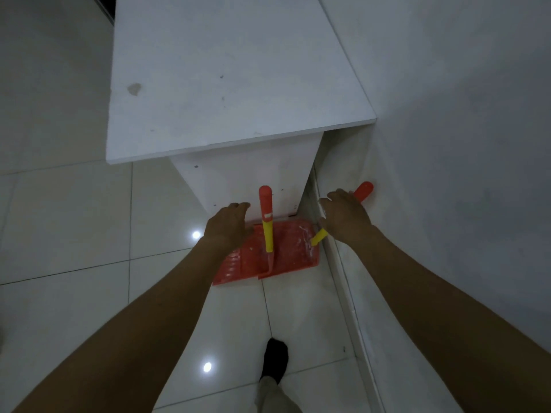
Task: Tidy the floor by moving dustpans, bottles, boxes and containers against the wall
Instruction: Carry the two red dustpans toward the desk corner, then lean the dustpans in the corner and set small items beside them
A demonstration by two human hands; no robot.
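Two red dustpans lie side by side on the white tiled floor at the foot of a white cabinet. The left dustpan is partly under my left forearm. The right dustpan has an upright red and yellow handle. A second red and yellow handle leans against the wall on the right. My left hand hovers over the left pan, fingers relaxed, holding nothing. My right hand is over the leaning handle, fingers spread; whether it touches the handle I cannot tell.
The white cabinet with its flat top fills the space ahead. A white wall with a skirting board runs along the right. My foot in a black sock stands on the floor behind the pans.
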